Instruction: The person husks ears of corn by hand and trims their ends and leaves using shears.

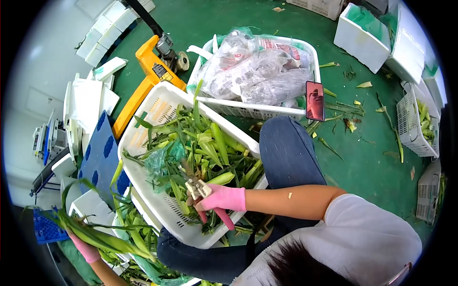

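My right hand, in a pink glove, is closed around pruning shears with red handles. The shears are over a white crate full of green corn husks and leaves. A crumpled green plastic bag lies among the husks, left of the blades. At the lower left, my left hand, also pink-gloved, grips a long leafy ear of corn; the leaves partly cover its fingers. Below it are more unhusked ears in white containers.
Behind the crate stands another white crate with plastic-bagged goods. A phone is at its corner. A yellow pallet jack and blue pallet are at left. Foam boxes stand at right; leaf scraps litter the green floor.
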Motion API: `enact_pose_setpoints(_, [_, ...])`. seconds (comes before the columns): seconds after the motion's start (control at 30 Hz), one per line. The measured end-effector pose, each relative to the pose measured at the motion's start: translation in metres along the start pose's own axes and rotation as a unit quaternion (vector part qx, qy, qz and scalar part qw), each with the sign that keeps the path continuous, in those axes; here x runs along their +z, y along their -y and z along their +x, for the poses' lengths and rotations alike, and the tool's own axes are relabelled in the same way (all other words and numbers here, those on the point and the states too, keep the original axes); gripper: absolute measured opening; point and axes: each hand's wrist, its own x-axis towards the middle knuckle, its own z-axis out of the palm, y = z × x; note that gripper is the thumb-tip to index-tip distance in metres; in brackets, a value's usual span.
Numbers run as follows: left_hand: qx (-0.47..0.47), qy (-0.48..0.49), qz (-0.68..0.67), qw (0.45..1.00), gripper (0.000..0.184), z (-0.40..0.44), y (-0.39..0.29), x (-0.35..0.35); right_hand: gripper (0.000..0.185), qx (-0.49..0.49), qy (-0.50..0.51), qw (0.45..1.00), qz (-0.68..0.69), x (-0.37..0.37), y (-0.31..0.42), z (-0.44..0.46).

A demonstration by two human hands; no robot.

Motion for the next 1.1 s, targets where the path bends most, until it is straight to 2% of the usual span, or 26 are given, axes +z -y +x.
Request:
enact_pose_setpoints(0.03, [0.006,-0.074,-0.040,0.996,0.050,0.010,-0.008,0.046,0.030,-0.029,-0.017,0.998,-0.051,0.003,-0.006,0.005])
enact_pose_setpoints(0.07, [0.014,-0.148,-0.081,0.986,0.046,0.012,-0.010,0.097,0.032,-0.113,-0.037,0.988,-0.097,0.005,-0.026,0.014])
enact_pose_setpoints(0.13, [0.054,-0.078,-0.133,0.987,0.044,0.010,0.019,0.171,0.038,-0.078,0.006,0.986,-0.149,0.017,-0.023,0.008])
enact_pose_setpoints(0.2, [-0.056,-0.062,-0.221,0.972,0.046,0.009,0.043,0.249,0.052,0.044,0.080,0.994,-0.068,0.027,-0.011,0.002])
enact_pose_setpoints(0.27, [-0.143,-0.134,-0.175,0.965,0.052,0.005,0.054,0.317,0.060,-0.134,0.029,0.986,-0.094,0.023,-0.045,0.009])
enact_pose_setpoints(0.33, [-0.160,-0.167,-0.233,0.945,0.054,0.014,0.091,0.341,0.066,-0.035,-0.040,0.989,-0.142,0.023,-0.025,-0.009])
enact_pose_setpoints(0.37, [-0.186,-0.108,-0.306,0.928,0.055,0.009,0.083,0.352,0.065,-0.041,-0.027,0.998,-0.048,0.016,-0.041,-0.003])
enact_pose_setpoints(0.4, [-0.203,-0.060,-0.371,0.904,0.057,-0.001,0.074,0.363,0.059,-0.027,-0.039,0.998,-0.031,0.018,-0.033,-0.009])
enact_pose_setpoints(0.43, [-0.204,-0.061,-0.358,0.909,0.058,-0.011,0.082,0.365,0.051,-0.028,-0.045,0.997,0.065,0.021,-0.027,-0.012])
enact_pose_setpoints(0.47, [-0.204,-0.066,-0.343,0.915,0.059,-0.021,0.095,0.365,0.046,-0.028,-0.027,0.997,0.065,0.016,-0.028,-0.008])
enact_pose_setpoints(0.5, [-0.276,-0.085,-0.332,0.898,0.060,-0.032,0.096,0.371,0.045,0.000,0.009,0.999,0.051,0.011,-0.023,-0.004])
enact_pose_setpoints(0.53, [-0.299,-0.133,-0.329,0.886,0.062,-0.038,0.095,0.374,0.048,0.005,0.003,0.999,-0.045,0.012,-0.012,-0.007])
enact_pose_setpoints(0.57, [-0.252,-0.135,-0.341,0.896,0.062,-0.051,0.088,0.375,0.053,-0.010,-0.050,0.979,-0.197,0.014,-0.024,-0.002])
enact_pose_setpoints(0.6, [-0.249,-0.064,-0.352,0.900,0.062,-0.055,0.097,0.361,0.059,0.028,-0.069,0.938,-0.339,0.023,-0.011,-0.005])
enact_pose_setpoints(0.63, [-0.234,-0.069,-0.308,0.920,0.061,-0.061,0.101,0.351,0.064,-0.048,-0.082,0.909,-0.406,0.016,-0.027,-0.001])
enact_pose_setpoints(0.67, [-0.234,-0.109,-0.287,0.922,0.053,-0.064,0.107,0.340,0.068,-0.037,-0.076,0.896,-0.437,0.026,-0.010,-0.006])
enact_pose_setpoints(0.73, [-0.148,-0.144,-0.069,0.976,0.050,-0.069,0.087,0.334,0.076,-0.134,-0.099,0.845,-0.508,0.029,-0.009,-0.013])
enact_pose_setpoints(0.77, [-0.087,-0.140,0.031,0.986,0.055,-0.072,0.077,0.333,0.080,-0.145,-0.114,0.853,-0.489,0.029,-0.007,-0.017])
enact_pose_setpoints(0.8, [-0.122,-0.119,0.101,0.980,0.064,-0.077,0.075,0.326,0.084,-0.153,-0.133,0.860,-0.468,0.028,-0.007,-0.019])
enact_pose_setpoints(0.83, [-0.124,-0.131,0.177,0.968,0.066,-0.082,0.070,0.325,0.085,-0.140,-0.140,0.925,-0.323,0.035,-0.001,-0.020])
enact_pose_setpoints(0.87, [-0.126,-0.141,0.251,0.949,0.067,-0.087,0.063,0.327,0.082,-0.129,-0.108,0.942,-0.290,0.037,0.016,-0.029])
enact_pose_setpoints(0.93, [-0.104,-0.141,0.251,0.952,0.067,-0.092,0.058,0.327,0.078,-0.058,-0.035,0.963,-0.261,0.030,0.029,-0.028])
enact_pose_setpoints(0.97, [-0.126,-0.136,0.260,0.948,0.067,-0.092,0.054,0.326,0.077,0.020,0.002,0.966,-0.259,0.020,0.025,-0.023])
enact_pose_setpoints(1.0, [-0.121,-0.108,0.255,0.953,0.067,-0.093,0.048,0.327,0.075,0.028,0.049,0.960,-0.276,0.016,0.026,-0.018])
enact_pose_setpoints(1.07, [-0.113,-0.050,0.241,0.963,0.067,-0.096,0.037,0.328,0.073,0.071,0.014,0.960,-0.270,0.021,0.030,-0.023])
enact_pose_setpoints(1.1, [-0.140,0.003,0.238,0.961,0.064,-0.098,0.037,0.323,0.073,0.036,0.020,0.975,-0.217,0.021,0.027,-0.019])
